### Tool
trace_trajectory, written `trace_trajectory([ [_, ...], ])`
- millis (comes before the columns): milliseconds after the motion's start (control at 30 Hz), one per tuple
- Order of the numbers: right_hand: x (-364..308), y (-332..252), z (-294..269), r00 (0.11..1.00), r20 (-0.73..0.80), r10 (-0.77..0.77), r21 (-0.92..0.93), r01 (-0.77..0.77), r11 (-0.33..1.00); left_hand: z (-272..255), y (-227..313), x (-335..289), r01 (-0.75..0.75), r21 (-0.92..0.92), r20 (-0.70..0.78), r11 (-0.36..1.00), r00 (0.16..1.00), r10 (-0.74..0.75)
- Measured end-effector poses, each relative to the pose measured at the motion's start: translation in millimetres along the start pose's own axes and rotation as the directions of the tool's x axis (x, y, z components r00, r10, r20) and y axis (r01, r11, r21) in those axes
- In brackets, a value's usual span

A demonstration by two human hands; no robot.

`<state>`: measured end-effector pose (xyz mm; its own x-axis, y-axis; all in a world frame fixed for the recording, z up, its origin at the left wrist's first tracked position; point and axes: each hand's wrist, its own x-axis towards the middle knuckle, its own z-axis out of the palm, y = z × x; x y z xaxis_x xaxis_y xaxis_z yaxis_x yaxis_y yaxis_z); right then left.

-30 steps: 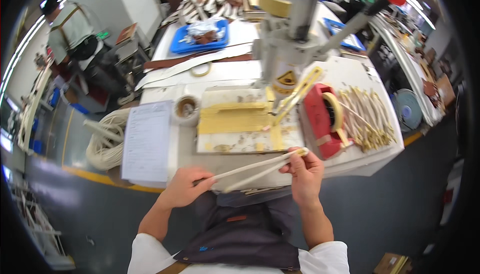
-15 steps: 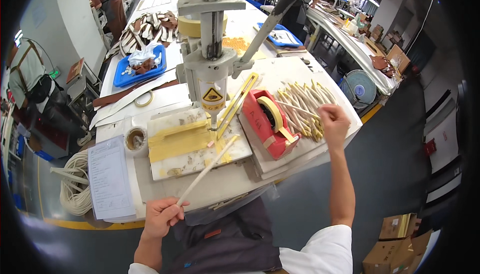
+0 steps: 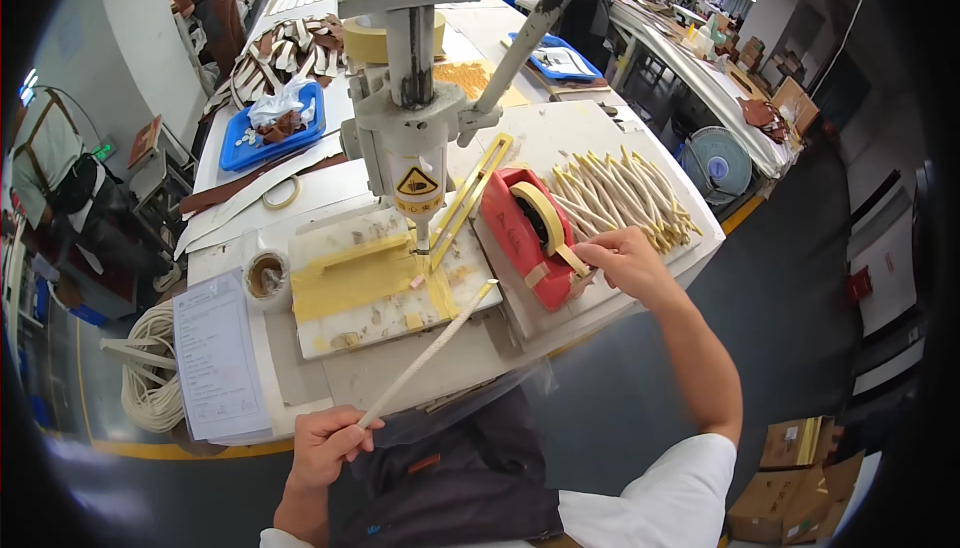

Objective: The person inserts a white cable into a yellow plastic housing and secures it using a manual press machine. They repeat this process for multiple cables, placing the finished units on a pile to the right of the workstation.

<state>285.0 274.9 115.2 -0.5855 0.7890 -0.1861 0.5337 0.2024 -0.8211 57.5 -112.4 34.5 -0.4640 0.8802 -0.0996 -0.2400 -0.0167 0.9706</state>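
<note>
My left hand (image 3: 328,445), low in the head view, is closed around one end of a white cord (image 3: 428,355). This cord slants up and away to the right, and its far tip is wrapped in yellow tape. At the red tape dispenser (image 3: 517,240) my right hand (image 3: 630,263) pinches the loose end of the yellow masking tape (image 3: 541,214). Behind the dispenser lies a pile of similar cords (image 3: 625,198) with yellow-taped ends. A grey hand press (image 3: 412,138) stands over a white board (image 3: 335,333) partly covered in yellow tape.
A red-knobbed lever (image 3: 535,38) rises from the press. A yellow slotted strip (image 3: 472,200) leans beside it. A paper sheet (image 3: 215,358), a coil of white cord (image 3: 150,373) and a clear tape roll (image 3: 267,276) are at the left. A blue tray (image 3: 235,153) sits farther back.
My right hand has come from the cord pile's right side down to the dispenser and taken hold of the tape end. The cord's tip in my left hand has swung slightly right.
</note>
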Motion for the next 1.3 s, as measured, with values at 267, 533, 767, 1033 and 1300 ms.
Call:
trace_trajectory([
  [267,0,-3,-8,0.945,0.211,0.249,0.341,-0.310,0.887,4,-4,4,0.029,-0.012,0.100,1.000,0.995,-0.027],
  [533,-38,35,10,0.997,0.066,0.032,0.777,-0.071,0.626,2,-3,7,0.054,0.003,0.105,0.999,0.993,-0.054],
  [767,-42,83,37,0.988,-0.153,-0.022,0.570,0.106,0.815,10,-1,18,0.088,-0.014,0.133,0.996,0.987,-0.085],
  [1033,-34,90,35,0.952,-0.245,-0.184,0.385,0.269,0.883,21,6,30,0.106,0.009,0.235,0.994,0.966,-0.106],
  [1300,-44,108,29,0.908,-0.409,-0.095,0.379,0.263,0.887,23,1,25,-0.029,0.031,0.244,0.999,0.970,0.020],
])
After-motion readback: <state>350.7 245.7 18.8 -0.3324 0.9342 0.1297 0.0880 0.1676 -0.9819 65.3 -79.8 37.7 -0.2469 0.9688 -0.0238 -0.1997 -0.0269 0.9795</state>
